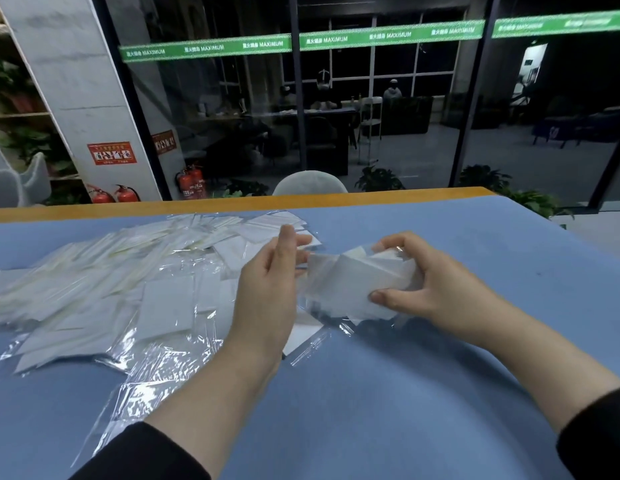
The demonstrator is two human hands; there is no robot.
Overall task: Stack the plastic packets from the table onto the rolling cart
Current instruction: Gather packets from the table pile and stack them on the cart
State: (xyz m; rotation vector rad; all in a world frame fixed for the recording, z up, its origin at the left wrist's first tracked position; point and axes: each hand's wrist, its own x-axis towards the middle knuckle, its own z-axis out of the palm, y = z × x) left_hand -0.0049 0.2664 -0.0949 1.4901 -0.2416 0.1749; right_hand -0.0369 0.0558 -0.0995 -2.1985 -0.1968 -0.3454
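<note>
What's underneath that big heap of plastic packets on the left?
The heap of packets lies on the blue table, with loose clear film spreading out at its near edge. Whatever lies beneath the middle of the heap is covered.
</note>
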